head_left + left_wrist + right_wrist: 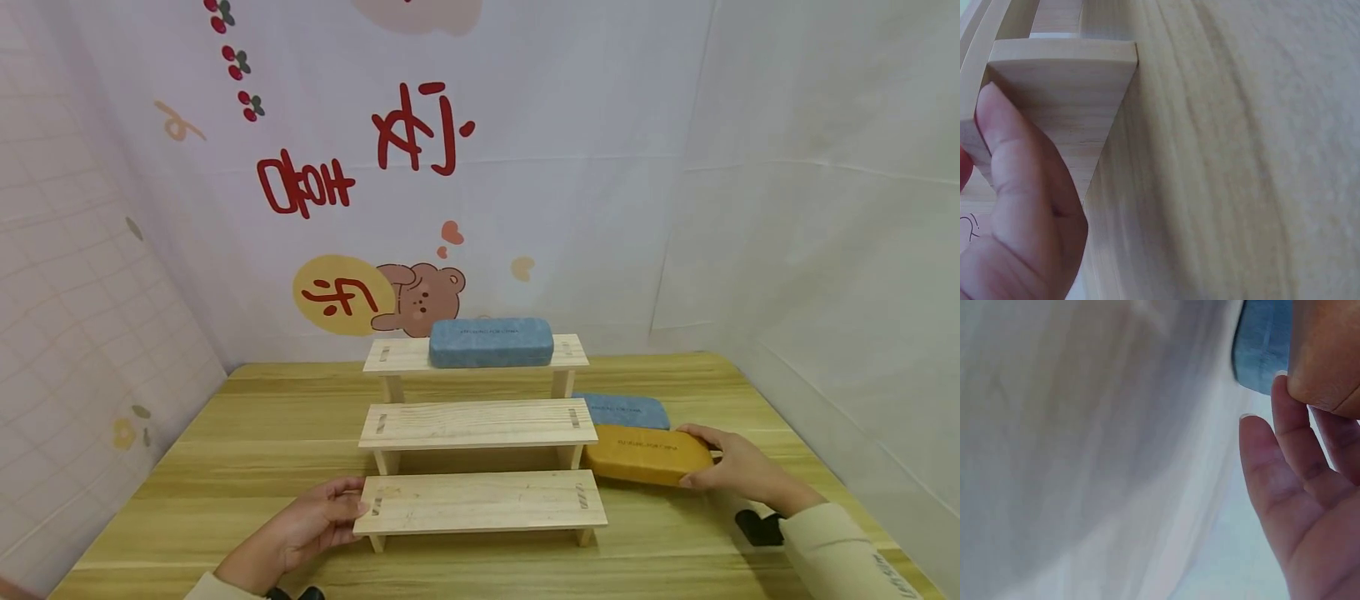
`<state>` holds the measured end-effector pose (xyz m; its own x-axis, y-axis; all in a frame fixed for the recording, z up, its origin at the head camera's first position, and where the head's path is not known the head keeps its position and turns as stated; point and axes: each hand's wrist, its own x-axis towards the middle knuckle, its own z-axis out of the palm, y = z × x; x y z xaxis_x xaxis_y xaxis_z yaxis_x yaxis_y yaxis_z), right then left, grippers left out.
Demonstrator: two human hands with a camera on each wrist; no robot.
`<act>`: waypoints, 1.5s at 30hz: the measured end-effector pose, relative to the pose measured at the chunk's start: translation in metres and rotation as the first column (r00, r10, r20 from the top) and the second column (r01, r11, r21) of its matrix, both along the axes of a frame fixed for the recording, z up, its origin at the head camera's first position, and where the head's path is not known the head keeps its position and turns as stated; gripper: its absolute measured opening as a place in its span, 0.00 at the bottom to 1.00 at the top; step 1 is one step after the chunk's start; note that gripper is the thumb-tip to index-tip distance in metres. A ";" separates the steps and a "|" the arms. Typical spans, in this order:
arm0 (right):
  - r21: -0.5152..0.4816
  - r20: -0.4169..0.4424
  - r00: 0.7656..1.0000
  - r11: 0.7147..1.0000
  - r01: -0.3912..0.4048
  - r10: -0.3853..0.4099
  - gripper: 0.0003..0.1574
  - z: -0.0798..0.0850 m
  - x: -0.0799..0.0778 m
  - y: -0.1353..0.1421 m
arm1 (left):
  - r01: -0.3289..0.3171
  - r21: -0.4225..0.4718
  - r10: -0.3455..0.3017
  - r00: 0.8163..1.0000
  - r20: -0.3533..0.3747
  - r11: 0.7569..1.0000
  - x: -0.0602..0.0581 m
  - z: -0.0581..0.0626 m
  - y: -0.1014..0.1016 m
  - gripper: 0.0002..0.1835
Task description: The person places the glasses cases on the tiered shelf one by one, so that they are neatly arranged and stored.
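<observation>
A three-tier wooden step rack point(480, 504) stands in the middle of the table. My left hand point(318, 521) grips the left end of its lowest board; in the left wrist view, fingers point(1019, 181) reach under that board point(969, 134). At the rack's right side, my right hand point(746, 471) holds the right end of a mustard-yellow glasses case point(645, 454). In the right wrist view this case point(1329, 356) shows only its end, fingers point(1300, 437) against it. Behind it lies a blue glasses case point(626, 410), partly hidden. Another blue glasses case point(491, 343) sits on the top tier.
The wood-grain table point(277, 433) extends on both sides of the rack. A printed white cloth point(570, 167) hangs behind it, with more cloth point(862, 250) along the right and left sides.
</observation>
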<state>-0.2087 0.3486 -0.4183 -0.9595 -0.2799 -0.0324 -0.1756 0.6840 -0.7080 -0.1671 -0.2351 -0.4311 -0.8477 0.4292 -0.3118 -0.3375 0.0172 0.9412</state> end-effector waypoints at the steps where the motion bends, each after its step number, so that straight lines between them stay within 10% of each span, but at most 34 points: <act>1: -0.008 -0.003 1.000 1.000 -0.001 0.001 0.52 0.002 0.001 0.000 | 0.000 -0.002 0.000 1.000 -0.001 1.000 0.000 0.000 0.000 0.38; 25: 0.020 -0.061 0.994 0.996 0.087 -0.085 0.52 0.050 0.008 0.014 | -0.001 0.005 0.001 1.000 0.010 1.000 -0.004 0.004 0.000 0.39; 45: 0.029 -0.151 0.988 1.000 -0.002 0.006 0.50 0.077 0.005 -0.018 | -0.016 0.020 0.016 1.000 0.004 1.000 -0.002 0.002 0.001 0.38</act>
<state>-0.2038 0.3303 -0.3417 -0.9528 -0.2850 0.1047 -0.2820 0.7029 -0.6530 -0.1690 -0.2345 -0.4293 -0.8532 0.4220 -0.3065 -0.3413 -0.0075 0.9399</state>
